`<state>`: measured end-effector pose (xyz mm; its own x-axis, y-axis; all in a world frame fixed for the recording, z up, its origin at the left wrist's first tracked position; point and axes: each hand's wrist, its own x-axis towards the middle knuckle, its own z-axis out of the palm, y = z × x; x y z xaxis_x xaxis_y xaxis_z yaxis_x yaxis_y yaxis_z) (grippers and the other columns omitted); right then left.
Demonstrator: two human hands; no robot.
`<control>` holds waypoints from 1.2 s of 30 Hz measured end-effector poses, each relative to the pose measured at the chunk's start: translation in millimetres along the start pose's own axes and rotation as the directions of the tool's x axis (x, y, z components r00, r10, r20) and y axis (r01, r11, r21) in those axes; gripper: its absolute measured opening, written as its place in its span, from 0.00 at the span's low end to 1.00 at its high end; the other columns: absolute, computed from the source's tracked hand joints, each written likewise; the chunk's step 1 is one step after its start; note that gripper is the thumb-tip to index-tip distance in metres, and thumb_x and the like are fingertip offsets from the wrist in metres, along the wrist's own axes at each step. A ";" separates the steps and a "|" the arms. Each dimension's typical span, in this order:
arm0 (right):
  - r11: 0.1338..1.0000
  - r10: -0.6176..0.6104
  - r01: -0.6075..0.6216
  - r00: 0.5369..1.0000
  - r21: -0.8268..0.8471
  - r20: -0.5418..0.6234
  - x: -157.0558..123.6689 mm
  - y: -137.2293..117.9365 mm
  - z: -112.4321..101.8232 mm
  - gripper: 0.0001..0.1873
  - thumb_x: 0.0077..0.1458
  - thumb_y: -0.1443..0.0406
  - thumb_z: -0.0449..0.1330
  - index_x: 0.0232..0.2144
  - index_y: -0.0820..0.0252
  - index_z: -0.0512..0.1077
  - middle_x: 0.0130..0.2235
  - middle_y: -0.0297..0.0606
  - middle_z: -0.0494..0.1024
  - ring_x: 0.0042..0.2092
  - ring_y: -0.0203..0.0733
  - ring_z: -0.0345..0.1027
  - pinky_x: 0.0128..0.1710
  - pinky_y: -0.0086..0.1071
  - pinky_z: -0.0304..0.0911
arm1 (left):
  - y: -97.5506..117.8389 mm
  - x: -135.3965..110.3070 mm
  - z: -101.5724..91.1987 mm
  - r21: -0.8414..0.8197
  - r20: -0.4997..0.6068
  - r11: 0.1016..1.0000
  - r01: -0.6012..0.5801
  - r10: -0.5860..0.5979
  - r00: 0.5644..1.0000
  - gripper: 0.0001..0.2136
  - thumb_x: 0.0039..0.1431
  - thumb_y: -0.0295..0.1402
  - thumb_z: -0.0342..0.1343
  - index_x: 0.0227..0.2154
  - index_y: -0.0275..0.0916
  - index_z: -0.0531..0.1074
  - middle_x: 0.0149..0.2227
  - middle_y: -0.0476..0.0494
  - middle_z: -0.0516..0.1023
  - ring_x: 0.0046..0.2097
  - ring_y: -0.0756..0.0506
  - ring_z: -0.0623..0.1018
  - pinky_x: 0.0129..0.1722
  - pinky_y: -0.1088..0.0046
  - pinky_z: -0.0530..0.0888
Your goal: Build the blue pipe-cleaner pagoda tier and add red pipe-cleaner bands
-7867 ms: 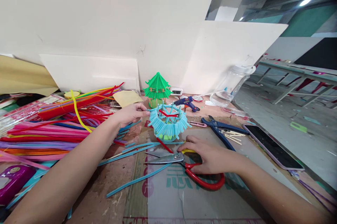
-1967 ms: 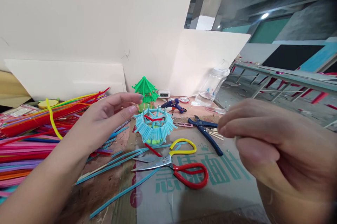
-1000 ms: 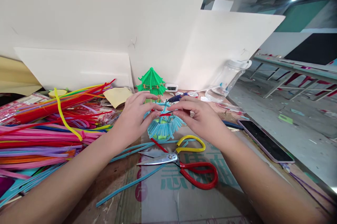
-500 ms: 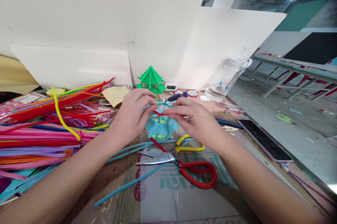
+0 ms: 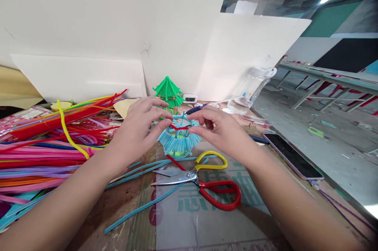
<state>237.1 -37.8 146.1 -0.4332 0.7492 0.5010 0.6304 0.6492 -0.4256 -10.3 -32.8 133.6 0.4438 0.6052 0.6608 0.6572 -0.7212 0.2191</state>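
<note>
A short red pipe cleaner [image 5: 179,128] with bent ends lies across the front posts of a round structure of light blue pipe cleaners [image 5: 178,143]. The structure has a flared skirt around a yellow-green base. At its left side is my left hand [image 5: 143,125], thumb and fingertips a little apart beside the red piece's left end. My right hand [image 5: 223,131] is on the other side, its thumb and forefinger spread near the right end. Scissors [image 5: 189,176] with one yellow and one red handle lie partly open in front, over another red pipe cleaner [image 5: 175,161].
Behind stands a green pipe-cleaner roof model [image 5: 167,90], near a small digital display [image 5: 189,98] and a dark blue pen-like tool [image 5: 195,108]. Bundled pipe cleaners [image 5: 38,156] cover the left. A clear jug [image 5: 249,89] and phone [image 5: 292,155] are at right.
Both hands have loosened from the red pipe cleaner, which stays against the blue structure. My right thumb and forefinger have parted. The view has shifted slightly.
</note>
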 end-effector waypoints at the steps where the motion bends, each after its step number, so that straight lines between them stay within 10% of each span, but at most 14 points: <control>1: 1.000 0.020 -0.021 0.999 0.005 0.030 -0.3 0.8 4.0 0.11 0.59 0.66 0.66 0.45 0.58 0.78 0.34 0.34 0.75 0.32 0.37 0.64 0.33 0.31 0.58 | -0.9 -0.7 2.7 0.011 0.018 1.000 -0.010 0.010 1.000 0.10 0.70 0.37 0.51 0.44 0.44 0.77 0.54 0.42 0.76 0.61 0.39 0.71 0.63 0.50 0.66; 12: 0.992 0.125 -0.125 0.992 0.026 0.004 -2.8 7.3 36.2 0.08 0.58 0.63 0.67 0.41 0.56 0.80 0.36 0.34 0.72 0.33 0.37 0.64 0.36 0.33 0.58 | -2.3 -8.8 19.4 0.066 0.142 0.997 -0.037 0.028 0.989 0.11 0.66 0.39 0.57 0.49 0.44 0.76 0.64 0.39 0.68 0.72 0.33 0.57 0.69 0.41 0.57; 20: 0.996 0.078 -0.079 0.997 -0.039 -0.021 -4.0 4.0 37.5 0.09 0.60 0.64 0.64 0.43 0.53 0.80 0.49 0.43 0.68 0.53 0.52 0.68 0.51 0.46 0.63 | -1.2 -9.7 25.3 0.062 0.121 0.998 -0.033 0.025 0.992 0.10 0.66 0.36 0.57 0.48 0.43 0.76 0.64 0.38 0.67 0.72 0.33 0.57 0.69 0.42 0.57; 36: 1.000 0.017 -0.017 1.000 0.000 -0.002 -4.6 9.8 47.3 0.06 0.60 0.67 0.62 0.39 0.55 0.78 0.49 0.42 0.67 0.52 0.48 0.68 0.52 0.43 0.64 | 0.1 -10.0 28.2 0.069 0.107 0.996 -0.055 0.048 0.993 0.06 0.66 0.35 0.57 0.44 0.42 0.75 0.63 0.39 0.69 0.71 0.34 0.59 0.69 0.45 0.59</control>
<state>214.8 -28.6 104.0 -0.4213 0.7598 0.4952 0.6378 0.6364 -0.4338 2.5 -29.4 106.8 0.5373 0.6026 0.5900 0.6721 -0.7286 0.1321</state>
